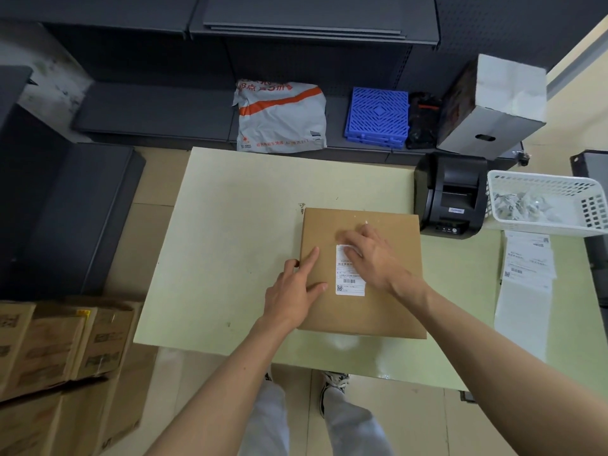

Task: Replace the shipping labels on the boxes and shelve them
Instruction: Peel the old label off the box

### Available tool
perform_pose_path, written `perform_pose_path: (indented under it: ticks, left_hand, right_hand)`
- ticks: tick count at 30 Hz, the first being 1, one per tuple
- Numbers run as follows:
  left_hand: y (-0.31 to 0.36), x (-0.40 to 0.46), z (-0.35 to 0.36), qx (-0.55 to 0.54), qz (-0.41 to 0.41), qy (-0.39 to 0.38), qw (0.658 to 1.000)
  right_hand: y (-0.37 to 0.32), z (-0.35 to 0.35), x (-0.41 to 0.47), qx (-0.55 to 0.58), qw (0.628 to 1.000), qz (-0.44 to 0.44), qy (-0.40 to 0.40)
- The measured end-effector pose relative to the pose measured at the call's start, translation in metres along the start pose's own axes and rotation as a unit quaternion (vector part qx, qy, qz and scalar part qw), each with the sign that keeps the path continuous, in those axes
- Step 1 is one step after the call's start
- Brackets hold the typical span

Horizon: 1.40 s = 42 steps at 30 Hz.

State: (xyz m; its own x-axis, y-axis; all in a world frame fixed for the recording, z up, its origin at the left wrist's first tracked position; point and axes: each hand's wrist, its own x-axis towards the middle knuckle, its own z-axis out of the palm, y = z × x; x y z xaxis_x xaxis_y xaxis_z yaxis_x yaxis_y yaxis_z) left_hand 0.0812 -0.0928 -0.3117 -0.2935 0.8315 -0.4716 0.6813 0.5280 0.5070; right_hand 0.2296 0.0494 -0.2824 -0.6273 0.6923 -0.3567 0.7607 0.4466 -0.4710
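A pale green table (230, 232) fills the middle of the view, seen from above, with a tan tiled floor (158, 179) around it. A flat brown box (362, 311) lies on the table under both hands.

The left hand (296, 291) rests on the box's left edge, fingers straight and spread, thumb hooked over the edge. The right hand (371, 255) lies flat on the box top, fingers straight, fingertips on the upper end of a white label (349, 278) stuck to the box. The label sits between the two hands, its barcode end nearest the person. Its top corner looks blurred, so whether it is lifted or flat cannot be told.

Just beyond the right hand, at the box's far right corner, stands a black printer (450, 195). Right of the printer is a white basket (546, 202) holding crumpled paper. Nearer the person, right of the right forearm, lies a strip of printed labels (526, 274).

Beyond both hands, past the table's far edge, low dark shelves (148, 110) run along the wall. On them sit a white and orange mailer bag (279, 116), a blue grid crate (378, 116), a black bundle (422, 123) and a tilted grey carton (493, 103).

Left of the left forearm, on the floor, brown cartons (65, 350) are stacked. More dark shelving (49, 205) stands beyond them.
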Motion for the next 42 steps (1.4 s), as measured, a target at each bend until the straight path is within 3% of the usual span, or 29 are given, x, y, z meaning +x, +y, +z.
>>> perform_pose_path:
  ticks: [23,28,42]
  left_hand:
    - [0.001,0.001,0.001,0.013,-0.006,0.002,1.0]
    - [0.002,0.0,0.002,0.007,-0.004,0.004,1.0]
    - [0.001,0.0,0.002,0.011,-0.007,0.007,1.0]
  right_hand:
    - [-0.013,0.003,0.003,-0.108,0.994,0.01,-0.023]
    - [-0.006,0.009,-0.007,-0.061,0.998,0.002,0.02]
    - [-0.017,0.002,-0.001,-0.096,0.995,0.011,-0.018]
